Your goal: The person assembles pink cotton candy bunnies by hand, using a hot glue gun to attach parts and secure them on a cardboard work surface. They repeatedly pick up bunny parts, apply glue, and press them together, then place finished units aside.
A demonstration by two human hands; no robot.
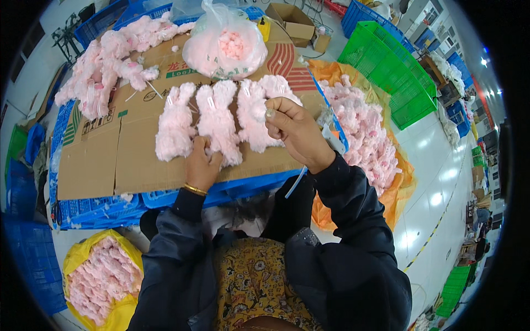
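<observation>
Several fluffy pink plush pieces lie in a row on the cardboard sheet, the leftmost one (175, 121) and its neighbour (218, 118) each with a small white strip near the top. My left hand (203, 168) is closed on the lower edge of that neighbouring pink plush piece. My right hand (295, 129) is raised over the right end of the row, thumb and forefinger pinched together. Whatever small pale thing is at those fingertips blends with the pink fur behind it. Just beyond the row sits a clear plastic bag (199, 58) holding pink fluffy balls.
Flattened cardboard (88, 165) covers blue crates (99, 212). More pink plush (105, 66) is heaped at the far left. A yellow sack (132, 254) and an orange sack (406, 185) of plush stand on the floor. A green crate (386, 71) is at the right.
</observation>
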